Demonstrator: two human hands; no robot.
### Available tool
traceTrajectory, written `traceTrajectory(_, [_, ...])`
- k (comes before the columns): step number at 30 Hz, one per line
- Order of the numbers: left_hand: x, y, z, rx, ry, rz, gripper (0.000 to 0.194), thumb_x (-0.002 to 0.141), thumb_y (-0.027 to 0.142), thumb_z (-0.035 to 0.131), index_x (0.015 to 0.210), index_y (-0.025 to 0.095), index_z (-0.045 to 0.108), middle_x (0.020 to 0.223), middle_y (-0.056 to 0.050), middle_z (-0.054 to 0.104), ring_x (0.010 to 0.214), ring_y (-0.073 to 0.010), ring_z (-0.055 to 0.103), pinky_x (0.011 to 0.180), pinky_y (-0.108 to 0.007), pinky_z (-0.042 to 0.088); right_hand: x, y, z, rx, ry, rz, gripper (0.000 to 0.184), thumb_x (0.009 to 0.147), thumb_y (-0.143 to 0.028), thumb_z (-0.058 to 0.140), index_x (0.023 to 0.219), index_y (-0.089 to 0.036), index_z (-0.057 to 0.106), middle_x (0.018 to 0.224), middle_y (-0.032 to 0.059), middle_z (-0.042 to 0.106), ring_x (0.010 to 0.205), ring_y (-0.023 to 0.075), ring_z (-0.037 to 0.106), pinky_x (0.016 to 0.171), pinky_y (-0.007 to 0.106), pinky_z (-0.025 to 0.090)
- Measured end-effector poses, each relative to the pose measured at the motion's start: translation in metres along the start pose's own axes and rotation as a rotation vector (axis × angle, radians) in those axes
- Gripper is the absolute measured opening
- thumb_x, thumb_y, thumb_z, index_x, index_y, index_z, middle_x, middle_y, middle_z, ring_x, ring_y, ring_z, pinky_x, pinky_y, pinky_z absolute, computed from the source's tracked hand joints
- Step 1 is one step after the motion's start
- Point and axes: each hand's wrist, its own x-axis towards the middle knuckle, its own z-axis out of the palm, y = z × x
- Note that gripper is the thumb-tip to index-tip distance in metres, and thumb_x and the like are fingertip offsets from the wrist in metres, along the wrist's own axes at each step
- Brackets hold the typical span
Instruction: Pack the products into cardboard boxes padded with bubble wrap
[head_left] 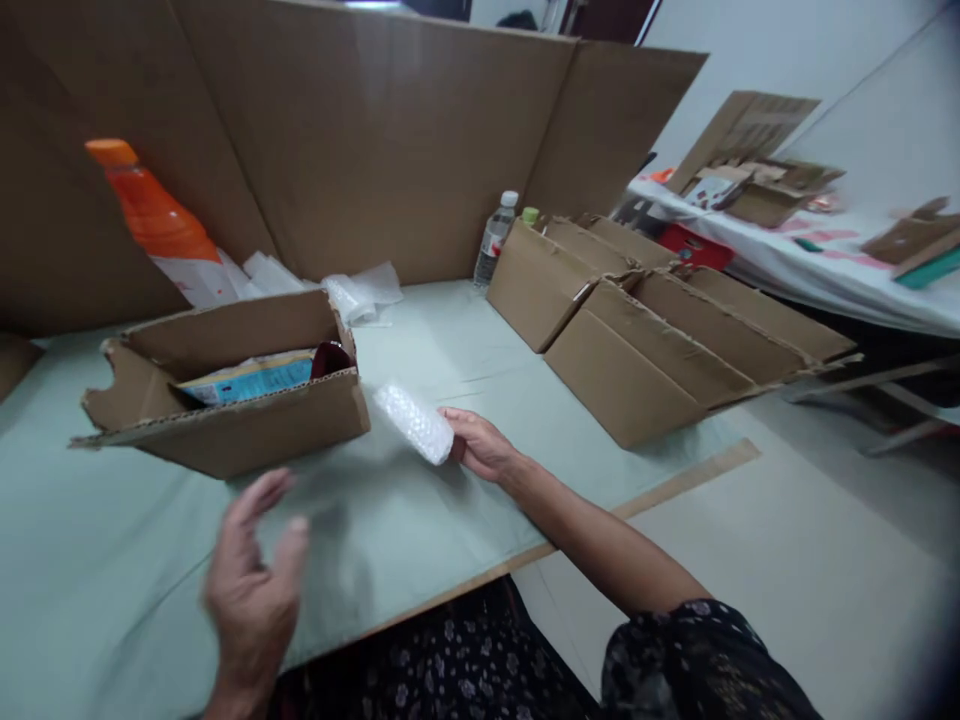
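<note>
A small bubble-wrapped bundle (415, 424) is gripped at its right end by my right hand (481, 443), just above the green table cover. Bubble wrap hides what is inside it, if anything. My left hand (255, 580) hovers at the lower left, slightly blurred, thumb and fingers apart with nothing between them. Beyond that hand stands an open cardboard box (255, 440). Inside the box lie a blue packet (262, 378) and a dark red item (332, 360), partly hidden by the front wall.
Several cardboard boxes (630, 370) stand at the right of the table, near a clear water bottle (493, 245). An orange-topped bottle (161, 225) and loose bubble wrap (364, 294) sit behind the open box. A tall cardboard panel (390, 140) closes off the back.
</note>
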Motion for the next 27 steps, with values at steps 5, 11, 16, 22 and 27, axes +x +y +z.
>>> traceTrajectory(5, [-0.027,-0.002,0.051,-0.366,-0.202,-0.364,0.08,0.075,0.042,0.081,0.144,0.021,0.046,0.13,-0.014,0.064,0.112,-0.0251,0.067,0.096,-0.038,0.054,-0.023,0.014,0.02,-0.253,-0.25,0.049,0.037,0.08,-0.052,0.076,0.081,-0.017,0.067,0.071,-0.0013,0.062,0.066,0.0122,0.054,0.067,0.026,0.045])
traceTrajectory(11, [-0.014,-0.005,0.054,-0.155,0.061,-0.347,0.086,0.066,0.035,0.083,0.144,0.018,0.049,0.132,-0.013,0.062,0.109,-0.023,0.065,0.098,-0.035,0.051,-0.048,0.002,0.023,-0.561,-0.397,-0.207,0.08,0.082,-0.062,0.074,0.149,-0.026,0.049,0.154,0.0132,0.051,0.134,0.0306,0.054,0.109,0.048,0.042])
traceTrajectory(16, [-0.02,-0.004,0.054,-0.075,0.011,-0.322,0.077,0.071,0.032,0.076,0.143,0.02,0.052,0.127,-0.01,0.063,0.107,-0.0233,0.063,0.098,-0.036,0.05,-0.049,0.012,0.037,-0.862,-0.223,-0.415,0.071,0.081,-0.044,0.079,0.145,-0.027,0.055,0.147,0.0133,0.059,0.132,0.0345,0.055,0.114,0.055,0.038])
traceTrajectory(22, [-0.02,-0.017,0.029,-0.406,-0.052,-0.333,0.079,0.069,0.028,0.074,0.144,0.022,0.049,0.109,-0.006,0.067,0.1,-0.0212,0.065,0.093,-0.036,0.052,-0.03,-0.011,0.029,-0.486,-0.012,-0.372,0.019,0.092,-0.036,0.064,0.095,-0.019,0.071,0.086,0.0028,0.072,0.08,0.0173,0.068,0.078,0.032,0.054])
traceTrajectory(27, [-0.009,-0.012,0.015,-0.301,0.032,-0.059,0.07,0.079,0.033,0.073,0.144,0.021,0.049,0.13,-0.013,0.065,0.127,-0.0279,0.058,0.114,-0.048,0.041,-0.033,-0.041,0.033,-0.556,-0.04,-0.438,0.016,0.091,-0.033,0.065,0.093,-0.019,0.072,0.086,0.0031,0.073,0.081,0.0169,0.069,0.077,0.031,0.056])
